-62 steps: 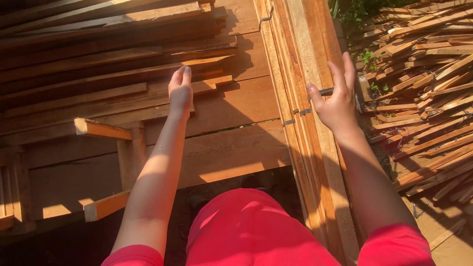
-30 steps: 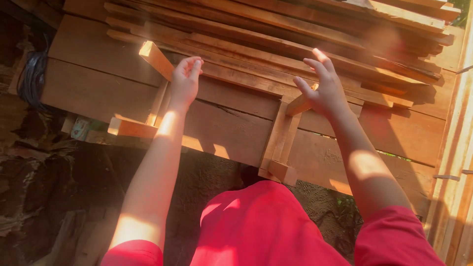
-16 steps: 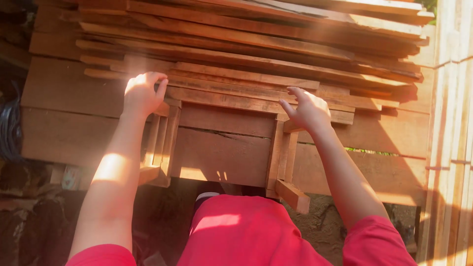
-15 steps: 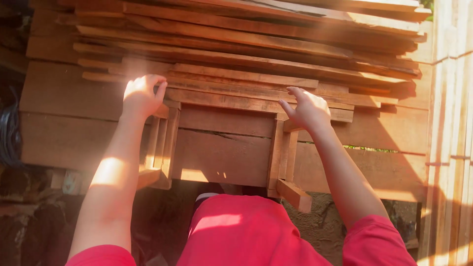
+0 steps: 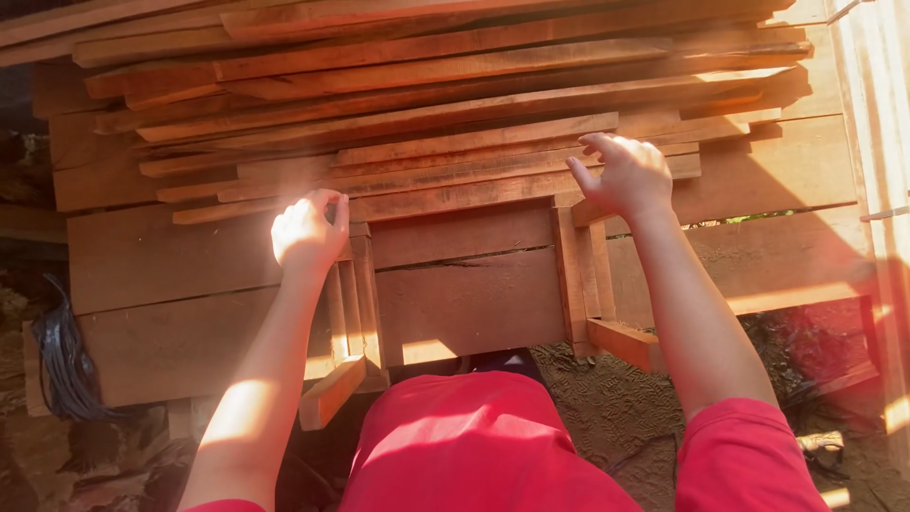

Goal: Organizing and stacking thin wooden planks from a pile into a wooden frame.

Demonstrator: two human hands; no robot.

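Both hands grip a wooden frame (image 5: 464, 194) at its far corners. Left hand (image 5: 308, 232): fingers curled over the left corner, where the top rail meets the left leg (image 5: 353, 308). Right hand (image 5: 627, 175): fingers curled over the right corner, thumb on the near side, above the right leg (image 5: 583, 280). Whether the palms press fully on the wood cannot be told.

Frame position: it lies flat on wide planks (image 5: 180, 284), its top rail against the near edge of a slat stack (image 5: 455, 85). Both legs run toward the person and overhang the near plank edge. Each leg ends in a short cross piece; the left one (image 5: 330, 391) is sunlit and angled, the right one (image 5: 626, 343) points right.

Surroundings: a black cord bundle (image 5: 62, 365) hangs at the left of the planks. Pale upright boards (image 5: 877, 142) stand at the right. Bare soil (image 5: 616, 408) shows below the overhang. Red clothing (image 5: 455, 446) fills the lower centre.
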